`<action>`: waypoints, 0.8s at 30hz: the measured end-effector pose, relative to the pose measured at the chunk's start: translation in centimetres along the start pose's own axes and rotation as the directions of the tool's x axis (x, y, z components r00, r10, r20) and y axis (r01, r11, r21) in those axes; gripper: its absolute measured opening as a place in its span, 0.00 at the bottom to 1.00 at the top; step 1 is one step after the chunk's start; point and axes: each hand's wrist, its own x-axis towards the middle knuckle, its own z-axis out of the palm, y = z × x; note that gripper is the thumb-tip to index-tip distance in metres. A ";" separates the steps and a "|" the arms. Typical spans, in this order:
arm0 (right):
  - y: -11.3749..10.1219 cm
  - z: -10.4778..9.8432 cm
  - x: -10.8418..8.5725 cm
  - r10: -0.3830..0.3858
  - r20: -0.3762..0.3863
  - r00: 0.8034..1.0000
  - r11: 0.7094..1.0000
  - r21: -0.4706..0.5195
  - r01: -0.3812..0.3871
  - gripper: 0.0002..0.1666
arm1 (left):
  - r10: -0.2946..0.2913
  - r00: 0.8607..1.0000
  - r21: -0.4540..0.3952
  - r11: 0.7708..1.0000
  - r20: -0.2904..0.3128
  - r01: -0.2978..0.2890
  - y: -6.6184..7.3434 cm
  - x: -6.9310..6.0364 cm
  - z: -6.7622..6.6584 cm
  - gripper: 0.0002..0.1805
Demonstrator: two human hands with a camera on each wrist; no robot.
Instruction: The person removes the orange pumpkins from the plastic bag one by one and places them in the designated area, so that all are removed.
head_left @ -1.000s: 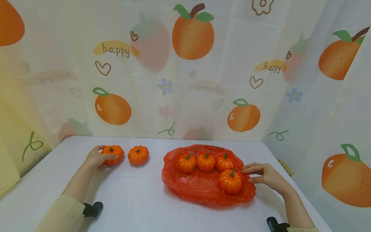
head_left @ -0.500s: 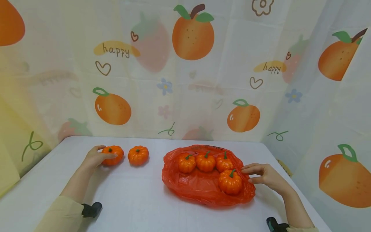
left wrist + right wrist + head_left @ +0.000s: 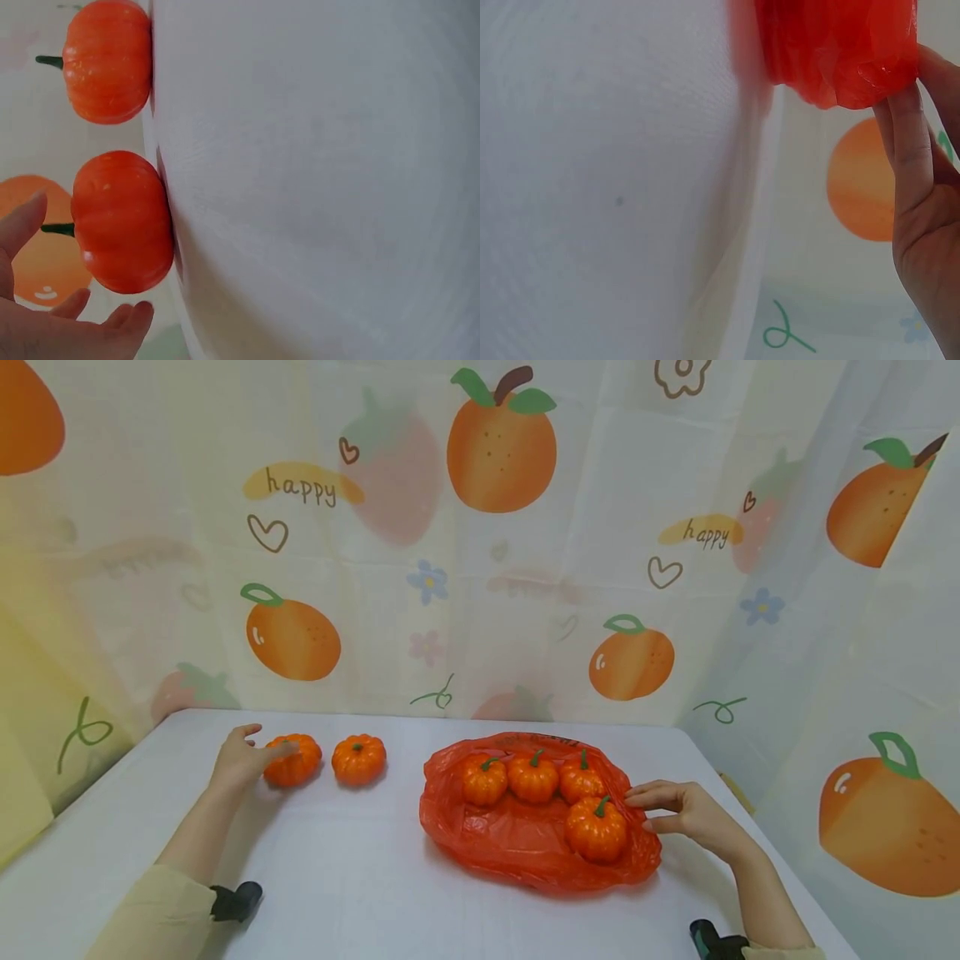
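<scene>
At the far left of the white table [image 3: 360, 877], an orange toy pumpkin [image 3: 300, 768] sits upright, its green stem pointing up and its wider axis lying level. The person's left hand [image 3: 242, 766] is around its outer side, thumb and fingers apart rather than clamped. Just to its right stands a second pumpkin [image 3: 359, 762], also stem up. A red plastic bag [image 3: 510, 837] lies with its long axis running left to right and its mouth open upward; inside, four stemmed pumpkins [image 3: 534, 781] have stems leaning up and right. The right hand [image 3: 693, 818] pinches the bag's right rim between thumb and fingers.

The left hand hides part of the outer pumpkin in the head view. The left wrist view cuts off the second pumpkin's top edge; in the right wrist view the bag covers the fingertips. Dark lettering on its far rim is too creased to read.
</scene>
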 end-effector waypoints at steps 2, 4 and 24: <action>0.0 0.0 0.0 0.000 0.000 1.000 1.000 0.001 0.000 0.20 | 0.009 0.998 0.015 1.000 -0.064 -0.008 0.7 -0.3 0.3 0.50; 0.1 0.0 0.1 -0.001 0.001 1.000 1.000 0.003 0.001 0.20 | 0.014 0.992 0.012 1.000 -0.125 -0.013 1.4 -0.7 0.6 0.50; -0.3 0.1 -0.1 -0.019 -0.011 1.000 1.000 0.007 0.019 0.20 | 0.203 0.976 0.036 0.979 -0.082 -0.200 7.8 -3.8 4.5 0.49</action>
